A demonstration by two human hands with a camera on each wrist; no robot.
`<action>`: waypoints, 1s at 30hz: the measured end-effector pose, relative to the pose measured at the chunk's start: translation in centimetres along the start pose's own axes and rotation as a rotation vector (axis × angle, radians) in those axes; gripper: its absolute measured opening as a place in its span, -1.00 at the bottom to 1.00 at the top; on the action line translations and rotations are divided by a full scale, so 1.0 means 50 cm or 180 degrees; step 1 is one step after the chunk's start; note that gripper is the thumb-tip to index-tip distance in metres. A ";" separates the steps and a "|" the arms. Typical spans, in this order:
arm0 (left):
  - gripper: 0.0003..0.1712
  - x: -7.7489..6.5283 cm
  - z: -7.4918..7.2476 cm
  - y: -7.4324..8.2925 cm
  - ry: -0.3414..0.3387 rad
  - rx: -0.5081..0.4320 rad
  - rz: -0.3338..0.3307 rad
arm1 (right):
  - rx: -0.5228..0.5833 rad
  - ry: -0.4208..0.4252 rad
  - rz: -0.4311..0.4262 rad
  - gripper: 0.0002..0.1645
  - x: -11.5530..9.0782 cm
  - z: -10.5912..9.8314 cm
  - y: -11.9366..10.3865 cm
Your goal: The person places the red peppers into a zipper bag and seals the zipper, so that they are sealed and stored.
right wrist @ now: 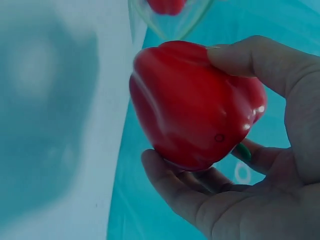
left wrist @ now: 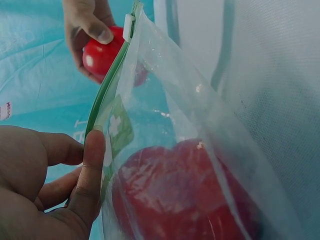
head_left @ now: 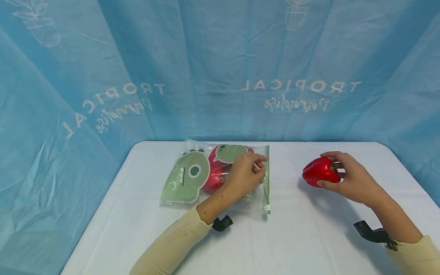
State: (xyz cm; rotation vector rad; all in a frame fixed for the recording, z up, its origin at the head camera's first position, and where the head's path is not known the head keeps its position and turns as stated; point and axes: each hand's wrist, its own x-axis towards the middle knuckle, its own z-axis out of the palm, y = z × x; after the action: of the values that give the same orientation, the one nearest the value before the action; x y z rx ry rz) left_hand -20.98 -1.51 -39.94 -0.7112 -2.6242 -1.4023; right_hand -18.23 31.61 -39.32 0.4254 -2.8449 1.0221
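Observation:
A clear zip bag (head_left: pixel 185 183) printed with a green cartoon monster lies on the table, with a red bell pepper (head_left: pixel 214 179) inside it. My left hand (head_left: pixel 245 173) reaches over the bag and pinches its green-edged mouth. In the left wrist view the mouth's green strip (left wrist: pixel 106 82) runs up to a white slider (left wrist: pixel 128 27), and the bagged pepper shows through the plastic. To the right of the bag, my right hand (head_left: pixel 354 177) holds a second red bell pepper (head_left: pixel 319 172) above the table. Thumb and fingers grip it near its green stem (right wrist: pixel 243 152).
A white cloth covers the table (head_left: pixel 285 236). Behind and beside it hangs a blue curtain (head_left: pixel 220 76) with printed lettering. Black wrist mounts (head_left: pixel 372 233) sit at both sleeve cuffs.

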 end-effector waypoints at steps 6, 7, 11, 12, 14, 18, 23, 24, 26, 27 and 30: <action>-0.66 0.000 -0.002 -0.002 -0.0014 0.0016 -0.0009 | 0.0184 -0.0018 -0.0131 0.23 0.003 0.031 -0.017; -0.66 0.000 -0.002 -0.002 -0.0016 0.0012 -0.0008 | 0.0214 -0.0032 -0.0132 0.21 0.004 0.036 -0.020; -0.65 0.000 -0.001 -0.001 -0.0027 0.0000 -0.0040 | 0.0306 -0.0076 -0.0109 0.13 0.007 0.057 -0.031; -0.65 -0.001 0.000 0.000 -0.0028 0.0002 -0.0054 | 0.0317 -0.0087 -0.0101 0.12 0.008 0.063 -0.033; -0.65 -0.001 0.000 0.000 -0.0035 -0.0013 -0.0061 | 0.0345 -0.0103 -0.0084 0.11 0.009 0.075 -0.039; -0.64 -0.001 0.000 0.001 -0.0035 -0.0045 -0.0076 | 0.0393 -0.0136 -0.0079 0.10 0.013 0.102 -0.050; -0.62 0.001 0.000 0.001 -0.0023 0.0003 -0.0090 | 0.0415 -0.0141 -0.0198 0.05 0.021 0.132 -0.061; -0.62 0.001 0.000 0.002 -0.0022 0.0013 -0.0092 | 0.0412 -0.0141 -0.0223 0.04 0.023 0.137 -0.063; -0.60 0.002 -0.001 0.002 -0.0017 0.0034 -0.0097 | 0.0407 -0.0164 -0.0260 0.02 0.027 0.147 -0.066; -0.59 0.003 -0.001 0.003 -0.0020 0.0038 -0.0102 | 0.0401 -0.0182 -0.0268 0.01 0.029 0.152 -0.068; -0.58 0.003 -0.002 0.003 -0.0030 0.0031 -0.0138 | 0.0421 -0.0255 -0.0274 0.00 0.036 0.168 -0.074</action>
State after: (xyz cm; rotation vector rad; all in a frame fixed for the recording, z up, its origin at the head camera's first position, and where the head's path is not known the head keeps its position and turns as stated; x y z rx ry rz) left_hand -21.06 -1.48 -39.72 -0.6654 -2.6675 -1.3997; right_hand -18.80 23.15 -43.21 0.6080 -2.8091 1.2070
